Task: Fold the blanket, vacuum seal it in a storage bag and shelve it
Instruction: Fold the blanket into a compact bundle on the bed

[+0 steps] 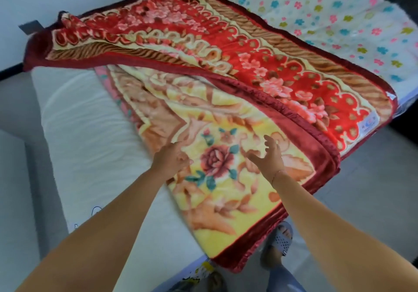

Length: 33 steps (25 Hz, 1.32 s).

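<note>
Folding step: the blanket (226, 70) lies half-doubled across the bed (90, 122), red flap over yellow face; left hand (172, 159) and right hand (269, 156) hover above it, fingers loose, grasping nothing; next, I'd say, square the edges and fold again.

Plush red-and-yellow floral blanket (226, 115), partly folded over itself, far corner seemingly airborne, on the mattress.
</note>
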Motion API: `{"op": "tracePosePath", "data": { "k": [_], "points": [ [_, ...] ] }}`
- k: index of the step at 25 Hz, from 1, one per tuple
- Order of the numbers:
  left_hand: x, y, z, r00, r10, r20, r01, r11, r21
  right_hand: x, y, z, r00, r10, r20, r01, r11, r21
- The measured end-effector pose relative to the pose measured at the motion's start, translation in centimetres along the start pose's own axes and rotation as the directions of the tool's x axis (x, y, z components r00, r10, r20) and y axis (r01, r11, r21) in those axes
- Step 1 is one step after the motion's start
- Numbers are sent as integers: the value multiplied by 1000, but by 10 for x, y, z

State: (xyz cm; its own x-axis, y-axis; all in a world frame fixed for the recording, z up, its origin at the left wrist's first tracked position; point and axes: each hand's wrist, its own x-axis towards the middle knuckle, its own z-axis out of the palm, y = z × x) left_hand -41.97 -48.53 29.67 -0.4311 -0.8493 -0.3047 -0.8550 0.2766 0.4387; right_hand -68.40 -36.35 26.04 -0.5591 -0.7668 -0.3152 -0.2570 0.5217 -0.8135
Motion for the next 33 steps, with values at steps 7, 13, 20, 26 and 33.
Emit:
{"op": "tracePosePath", "data": {
  "k": [7,13,20,26,33],
  "points": [
    [-12,3,-1,999,30,28,-31,999,23,-24,-5,-5,999,-14,-49,13,1000,-21],
    [36,90,18,989,138,47,-142,986,88,0,21,-79,991,28,-127,-26,999,18],
    [112,248,82,972,215,99,-223,972,74,72,78,-209,978,110,-180,-98,992,75],
    [188,368,123,944,306,123,-319,941,109,144,129,-324,958,182,-220,-154,978,138],
    [314,483,168,899,375,225,-416,892,174,238,189,-401,908,304,-289,-232,938,259]
  ]
}}
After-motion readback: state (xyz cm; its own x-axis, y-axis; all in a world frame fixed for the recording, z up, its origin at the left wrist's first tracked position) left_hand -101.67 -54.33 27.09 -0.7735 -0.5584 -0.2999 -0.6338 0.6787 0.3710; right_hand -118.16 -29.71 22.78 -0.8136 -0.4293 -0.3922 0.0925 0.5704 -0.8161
